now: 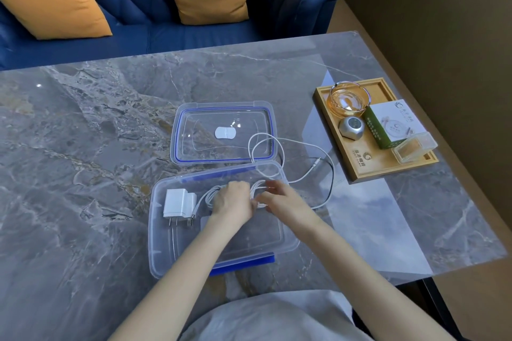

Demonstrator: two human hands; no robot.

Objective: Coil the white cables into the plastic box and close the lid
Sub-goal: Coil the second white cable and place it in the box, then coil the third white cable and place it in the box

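The clear plastic box (159, 232) with blue latches sits open on the marble table in front of me. Inside at its left lies a white charger plug (177, 203). My left hand (231, 198) and my right hand (279, 199) are both inside the box, gripping a bundle of coiled white cable (213, 191). The rest of the white cable (307, 144) loops out over the box's far right corner onto the table and across the lid. The clear lid (194, 116) with a blue seal lies flat just behind the box.
A wooden tray (368, 171) at the right holds a glass ashtray (349, 98), a small silver device (351, 127), a green-and-white carton (393, 124) and a clear small case (414, 151). A blue sofa (194, 39) with orange cushions stands beyond the table's far edge.
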